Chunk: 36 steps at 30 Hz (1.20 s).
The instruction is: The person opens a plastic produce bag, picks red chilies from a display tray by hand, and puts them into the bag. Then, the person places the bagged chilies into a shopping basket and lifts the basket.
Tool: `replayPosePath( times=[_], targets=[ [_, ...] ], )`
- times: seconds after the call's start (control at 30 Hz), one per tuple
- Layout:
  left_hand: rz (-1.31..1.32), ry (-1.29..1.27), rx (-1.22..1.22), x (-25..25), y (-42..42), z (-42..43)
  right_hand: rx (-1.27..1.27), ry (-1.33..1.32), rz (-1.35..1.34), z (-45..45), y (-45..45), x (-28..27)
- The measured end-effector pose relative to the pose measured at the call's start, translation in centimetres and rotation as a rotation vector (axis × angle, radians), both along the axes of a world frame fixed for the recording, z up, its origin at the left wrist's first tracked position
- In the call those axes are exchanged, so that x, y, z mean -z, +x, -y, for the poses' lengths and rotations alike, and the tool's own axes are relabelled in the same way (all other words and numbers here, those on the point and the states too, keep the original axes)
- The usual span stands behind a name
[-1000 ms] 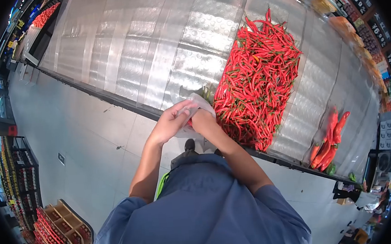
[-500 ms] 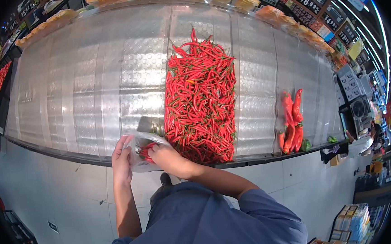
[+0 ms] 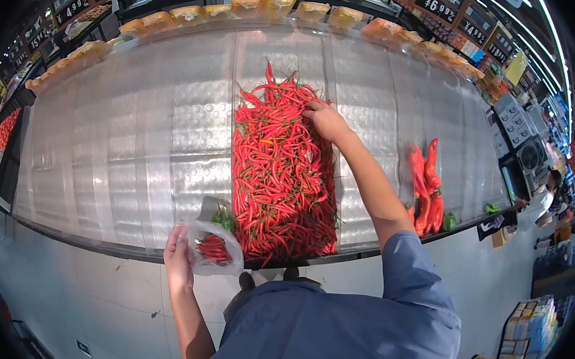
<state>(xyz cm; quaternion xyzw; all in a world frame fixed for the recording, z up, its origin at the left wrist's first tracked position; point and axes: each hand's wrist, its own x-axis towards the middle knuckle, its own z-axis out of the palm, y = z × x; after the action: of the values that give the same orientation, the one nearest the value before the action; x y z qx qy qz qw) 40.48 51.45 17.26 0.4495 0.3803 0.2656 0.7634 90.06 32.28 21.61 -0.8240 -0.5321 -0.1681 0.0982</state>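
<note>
My left hand (image 3: 177,254) grips the rim of a clear plastic bag (image 3: 230,263) at the stand's front edge. Inside the bag lie several red chilies (image 3: 213,249), and its mouth faces up. Green peppers (image 3: 223,215) sit just behind the bag. A long heap of thin red chilies (image 3: 277,173) covers the middle of the stand. At the heap's upper right my right hand (image 3: 324,119) touches the chilies with its fingers bent down; whether it holds any is hidden.
Large red peppers (image 3: 427,186) and a green one (image 3: 449,221) lie at the stand's right. Wrapped yellow packs (image 3: 216,12) line the back edge. A person in white (image 3: 539,206) is at the far right. The stand's dark front edge (image 3: 366,255) runs before me.
My right hand has left the bag and reached out to the far right of the chili heap. The bag's mouth is now open wider, with my left hand still on it. The view has turned.
</note>
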Motion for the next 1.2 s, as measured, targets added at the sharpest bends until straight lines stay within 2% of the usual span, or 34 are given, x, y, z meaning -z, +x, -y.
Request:
replayPosePath(
  times=[0.1,0.2,0.37,0.6,0.67,0.8,0.87,0.9,0.93,1.0,1.07,1.1,1.17,1.2],
  targets=[
    [-0.013,0.000,-0.027,-0.6,0.3,0.9,-0.065,0.018,0.042,0.0,1.0,0.7],
    [0.011,0.007,-0.013,-0.8,0.7,1.5,-0.022,-0.068,0.132,0.4,0.9,0.2],
    [0.014,0.038,-0.022,-0.8,1.6,2.2,-0.132,-0.184,0.223,1.5,0.3,-1.4],
    [-0.004,0.065,-0.010,-0.5,2.3,2.5,-0.198,-0.112,0.285,1.7,0.8,-0.2],
    [0.001,0.064,-0.005,-0.2,2.3,2.3,-0.108,-0.195,0.331,1.3,1.0,0.1],
    [0.020,0.054,-0.015,0.0,2.1,2.2,-0.005,-0.198,0.393,1.2,0.0,-1.0],
    [0.011,0.053,-0.017,0.0,1.9,2.2,0.091,-0.103,0.480,2.0,-0.5,-1.8],
    [0.000,0.055,-0.015,0.0,1.7,2.2,0.085,0.002,0.443,2.3,-0.8,-2.2],
    [-0.001,0.049,-0.016,0.1,1.6,2.2,0.082,-0.004,0.443,2.7,-1.4,-2.3],
    [0.017,0.033,-0.048,0.2,1.7,2.3,0.063,0.329,-0.099,3.6,-2.9,-2.6],
    [0.025,0.018,-0.042,0.3,1.7,2.3,0.211,0.475,-0.548,4.0,-6.0,-2.9],
    [0.027,0.010,-0.034,0.2,1.7,2.3,-0.041,0.827,-1.044,3.7,-5.3,0.1],
    [0.019,0.004,-0.027,0.0,1.9,2.2,-0.283,1.103,-1.640,4.0,-7.8,0.1],
    [0.005,-0.003,-0.024,0.0,2.0,2.2,-0.427,1.171,-1.840,4.3,-8.9,0.3]
  ],
)
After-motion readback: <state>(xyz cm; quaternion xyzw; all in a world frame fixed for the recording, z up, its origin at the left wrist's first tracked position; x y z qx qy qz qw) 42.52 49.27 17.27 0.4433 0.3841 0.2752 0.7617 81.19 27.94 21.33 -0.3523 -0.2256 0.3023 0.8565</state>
